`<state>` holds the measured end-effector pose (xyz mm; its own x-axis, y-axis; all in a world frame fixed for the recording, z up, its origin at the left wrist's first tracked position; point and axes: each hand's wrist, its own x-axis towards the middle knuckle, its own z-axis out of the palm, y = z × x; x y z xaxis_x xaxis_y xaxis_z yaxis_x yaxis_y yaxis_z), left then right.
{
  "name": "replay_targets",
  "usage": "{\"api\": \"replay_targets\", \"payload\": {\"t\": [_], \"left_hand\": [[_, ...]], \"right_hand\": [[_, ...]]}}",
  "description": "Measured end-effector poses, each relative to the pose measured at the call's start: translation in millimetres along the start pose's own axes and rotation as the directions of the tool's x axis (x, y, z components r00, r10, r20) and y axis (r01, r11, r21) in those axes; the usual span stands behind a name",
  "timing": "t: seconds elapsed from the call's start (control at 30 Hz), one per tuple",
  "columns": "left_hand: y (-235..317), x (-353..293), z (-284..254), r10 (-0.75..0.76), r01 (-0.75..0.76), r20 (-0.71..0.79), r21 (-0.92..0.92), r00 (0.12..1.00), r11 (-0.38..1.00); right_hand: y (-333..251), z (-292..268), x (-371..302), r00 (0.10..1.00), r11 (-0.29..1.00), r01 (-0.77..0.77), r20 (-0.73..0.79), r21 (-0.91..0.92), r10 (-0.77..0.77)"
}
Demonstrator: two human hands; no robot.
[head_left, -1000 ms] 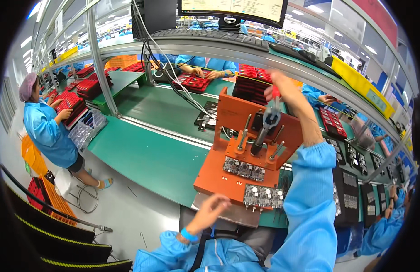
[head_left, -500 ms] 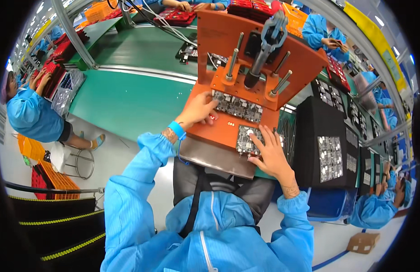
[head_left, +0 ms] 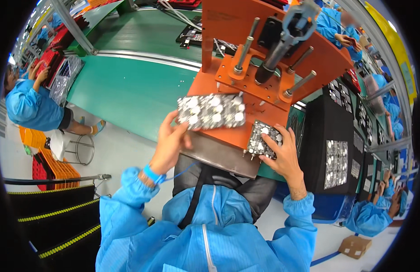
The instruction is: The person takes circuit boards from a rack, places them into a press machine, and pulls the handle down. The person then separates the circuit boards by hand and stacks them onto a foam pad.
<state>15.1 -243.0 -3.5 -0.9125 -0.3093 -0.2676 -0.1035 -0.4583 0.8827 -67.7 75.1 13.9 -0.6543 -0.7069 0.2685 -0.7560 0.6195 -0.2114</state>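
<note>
A panel of joined circuit boards (head_left: 212, 111), slightly blurred, is held by its left end in my left hand (head_left: 168, 144), lifted over the front of the orange base (head_left: 219, 134). At the base's right front corner, my right hand (head_left: 288, 156) grips a second circuit board panel (head_left: 257, 141), thumb and fingers over its right part; that part is hidden. Behind both panels stands the orange press fixture (head_left: 246, 80), with upright metal rods and a grey toggle clamp (head_left: 291, 34). A blue wrist strap (head_left: 153, 174) circles my left wrist.
A green work surface (head_left: 124, 90) stretches left. On the right, a black-covered stack (head_left: 312, 149) carries more board panels (head_left: 336, 163). A metal plate (head_left: 219, 156) edges the fixture's front. Co-workers in blue sit on both sides; a cardboard box (head_left: 355, 246) lies on the floor.
My left hand has lifted the board panel off the fixture and brought it left and toward me. My right hand's panel has shifted slightly right and tilted. The view has moved a little.
</note>
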Motion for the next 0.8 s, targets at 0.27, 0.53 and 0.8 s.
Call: {"api": "replay_targets", "payload": {"t": [0.27, 0.53, 0.8], "left_hand": [[-52.9, -83.2, -48.0, 0.035, -0.08, -0.352, -0.113, 0.935, 0.99], [-74.3, -118.9, -40.7, -0.095, 0.043, -0.291, -0.182, 0.952, 0.982], [-82.9, -125.0, -38.1, -0.119, 0.073, -0.213, -0.212, 0.97, 0.975]], "right_hand": [[-21.2, 46.9, 92.2, 0.968, 0.966, 0.196, -0.125, -0.167, -0.218], [-22.9, 40.7, 123.6, 0.996, 0.977, 0.079, -0.03, -0.198, -0.087], [-5.5, 31.0, 127.1, 0.994, 0.996, 0.058, 0.093, -0.072, -0.051]]}}
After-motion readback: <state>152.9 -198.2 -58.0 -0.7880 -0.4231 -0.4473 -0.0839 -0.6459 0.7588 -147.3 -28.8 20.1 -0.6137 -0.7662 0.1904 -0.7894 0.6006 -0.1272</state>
